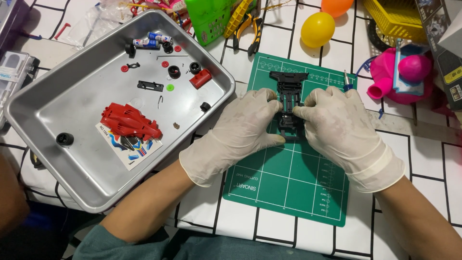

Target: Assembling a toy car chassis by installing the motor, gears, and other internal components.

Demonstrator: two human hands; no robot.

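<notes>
A black toy-car chassis lies on a green cutting mat. My left hand, in a white glove, grips the chassis from its left side. Gloved too, my right hand pinches the chassis from the right with thumb and fingertips. The chassis's near half is hidden under my fingers.
A metal tray at the left holds a red car body, a sticker sheet, two batteries, small black wheels and a red motor. Pliers, a yellow egg, a pink toy and a yellow basket lie behind.
</notes>
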